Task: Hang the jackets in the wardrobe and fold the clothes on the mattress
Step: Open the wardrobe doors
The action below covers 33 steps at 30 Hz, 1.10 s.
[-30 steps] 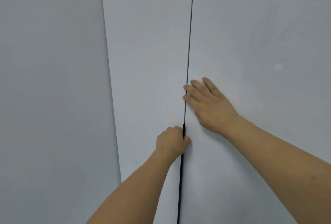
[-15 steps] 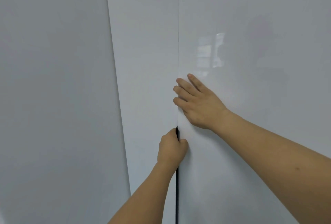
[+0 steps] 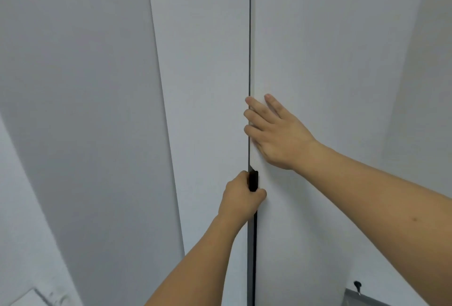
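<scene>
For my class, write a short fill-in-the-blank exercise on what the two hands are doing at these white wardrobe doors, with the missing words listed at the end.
1. The left hand grips the long ____ handle strip running down the door edge.
2. The right hand lies ____ against the white right-hand wardrobe door, fingers straight.
3. A thin dark ____ runs vertically between that door and the white left-hand wardrobe door.

Missing words: black; flat; gap
</scene>
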Available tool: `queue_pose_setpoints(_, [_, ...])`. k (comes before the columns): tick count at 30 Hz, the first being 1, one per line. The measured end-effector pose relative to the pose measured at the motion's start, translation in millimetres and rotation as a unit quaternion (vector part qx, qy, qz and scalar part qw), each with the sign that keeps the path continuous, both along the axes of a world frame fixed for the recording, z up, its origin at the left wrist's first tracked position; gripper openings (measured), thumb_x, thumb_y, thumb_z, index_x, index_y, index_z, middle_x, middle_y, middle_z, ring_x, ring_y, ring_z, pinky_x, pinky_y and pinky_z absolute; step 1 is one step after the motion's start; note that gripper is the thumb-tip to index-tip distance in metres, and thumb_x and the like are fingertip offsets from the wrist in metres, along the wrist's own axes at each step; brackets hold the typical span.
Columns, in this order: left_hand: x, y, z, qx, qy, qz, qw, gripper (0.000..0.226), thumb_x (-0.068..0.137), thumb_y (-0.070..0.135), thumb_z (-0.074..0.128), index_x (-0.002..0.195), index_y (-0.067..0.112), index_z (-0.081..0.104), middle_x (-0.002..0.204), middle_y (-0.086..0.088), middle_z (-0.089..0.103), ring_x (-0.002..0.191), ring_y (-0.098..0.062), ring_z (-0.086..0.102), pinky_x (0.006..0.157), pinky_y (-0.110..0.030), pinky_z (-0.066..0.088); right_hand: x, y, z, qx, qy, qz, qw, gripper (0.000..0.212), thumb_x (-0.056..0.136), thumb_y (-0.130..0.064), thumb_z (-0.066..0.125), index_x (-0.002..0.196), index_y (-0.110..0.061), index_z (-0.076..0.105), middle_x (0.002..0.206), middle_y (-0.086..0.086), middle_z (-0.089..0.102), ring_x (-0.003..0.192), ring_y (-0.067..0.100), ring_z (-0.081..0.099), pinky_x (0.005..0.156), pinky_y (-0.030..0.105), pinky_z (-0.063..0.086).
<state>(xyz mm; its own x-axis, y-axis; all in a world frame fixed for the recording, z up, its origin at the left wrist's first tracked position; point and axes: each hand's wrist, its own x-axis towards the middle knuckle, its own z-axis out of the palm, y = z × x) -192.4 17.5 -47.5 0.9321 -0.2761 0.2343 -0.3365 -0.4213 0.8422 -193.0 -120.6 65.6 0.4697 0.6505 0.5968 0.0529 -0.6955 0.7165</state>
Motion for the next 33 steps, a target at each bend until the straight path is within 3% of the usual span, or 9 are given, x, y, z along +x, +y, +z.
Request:
queue_pose_setpoints(4, [-52.3, 2.1, 2.1, 0.022, -0.007, -0.019, 1.000, 0.011, 0.084, 0.023, 0.062, 0.087, 0.020, 0.052, 0.080, 0.004, 0.057, 0.064, -0.009, 0.050, 0.054, -0.022, 0.042, -54.8, -9.4, 3.8, -0.020, 0.016, -0.005, 1.000, 0.027, 0.095, -0.025, 0.046, 0.105, -0.012, 0.067, 0.132, 0.010, 0.054, 0.144, 0.033, 0.029, 0.117, 0.052, 0.019])
queue_pose_setpoints(8, [-103.9, -6.9, 5.4, 0.072, -0.049, -0.017, 0.996, 0.025, 0.085, 0.035, 0.068, 0.087, 0.016, 0.052, 0.077, 0.002, 0.055, 0.063, -0.009, 0.048, 0.054, -0.021, 0.042, -112.7, -30.5, 7.1, -0.020, 0.034, 0.005, 0.999, 0.040, 0.098, -0.028, 0.029, 0.112, -0.015, 0.065, 0.135, 0.010, 0.051, 0.145, 0.033, 0.026, 0.118, 0.052, 0.020])
queue_pose_setpoints(11, [-146.6, -28.2, 6.1, 0.091, -0.066, -0.019, 0.994, 0.027, 0.085, 0.038, 0.069, 0.087, 0.019, 0.051, 0.077, 0.005, 0.055, 0.066, -0.008, 0.053, 0.056, -0.021, 0.046, -159.0, -57.3, 8.5, -0.029, 0.060, 0.005, 0.998, 0.038, 0.100, -0.030, 0.031, 0.119, -0.017, 0.062, 0.140, 0.011, 0.047, 0.147, 0.034, 0.021, 0.119, 0.054, 0.020])
queue_pose_setpoints(16, [-216.3, -82.0, 7.1, 0.086, -0.078, -0.016, 0.993, 0.029, 0.086, 0.038, 0.069, 0.082, 0.026, 0.043, 0.073, 0.009, 0.052, 0.061, -0.008, 0.052, 0.050, -0.018, 0.039, -235.3, -107.3, 10.7, -0.029, 0.082, -0.014, 0.996, 0.035, 0.100, -0.032, 0.037, 0.122, -0.019, 0.061, 0.144, 0.012, 0.045, 0.148, 0.035, 0.020, 0.118, 0.055, 0.019])
queue_pose_setpoints(24, [-268.6, -142.2, 5.9, 0.079, -0.090, 0.032, 0.992, 0.028, 0.086, 0.035, 0.067, 0.102, 0.019, 0.052, 0.081, 0.005, 0.060, 0.068, -0.010, 0.062, 0.062, -0.030, 0.059, -297.8, -145.8, 11.9, -0.032, 0.082, -0.067, 0.994, 0.038, 0.099, -0.034, 0.036, 0.124, -0.020, 0.062, 0.145, 0.012, 0.046, 0.147, 0.036, 0.023, 0.120, 0.057, 0.011])
queue_pose_setpoints(28, [-266.1, -131.9, 6.6, 0.090, -0.080, 0.017, 0.993, 0.027, 0.087, 0.041, 0.068, 0.096, 0.022, 0.051, 0.080, 0.007, 0.058, 0.068, -0.008, 0.059, 0.056, -0.020, 0.048, -296.3, -129.7, 17.9, -0.028, 0.064, -0.058, 0.996, 0.030, 0.099, -0.027, 0.043, 0.111, -0.015, 0.068, 0.133, 0.015, 0.054, 0.142, 0.036, 0.031, 0.120, 0.056, 0.013])
queue_pose_setpoints(31, [-253.5, -109.9, 7.6, 0.133, -0.072, -0.045, 0.987, 0.025, 0.093, 0.046, 0.062, 0.103, 0.023, 0.059, 0.088, 0.007, 0.064, 0.079, -0.007, 0.062, 0.071, -0.023, 0.054, -281.2, -109.3, 22.3, 0.010, 0.051, -0.026, 0.998, 0.024, 0.093, -0.015, 0.052, 0.112, -0.009, 0.065, 0.130, 0.016, 0.054, 0.138, 0.036, 0.036, 0.120, 0.053, 0.014])
queue_pose_setpoints(33, [-237.4, -90.5, 10.0, 0.200, -0.086, -0.070, 0.973, 0.026, 0.098, 0.044, 0.053, 0.111, 0.024, 0.063, 0.100, 0.006, 0.067, 0.088, -0.008, 0.063, 0.085, -0.029, 0.056, -265.2, -89.7, 27.4, 0.057, 0.072, -0.016, 0.996, 0.035, 0.087, -0.010, 0.057, 0.122, -0.010, 0.062, 0.132, 0.013, 0.055, 0.137, 0.034, 0.039, 0.121, 0.050, 0.015])
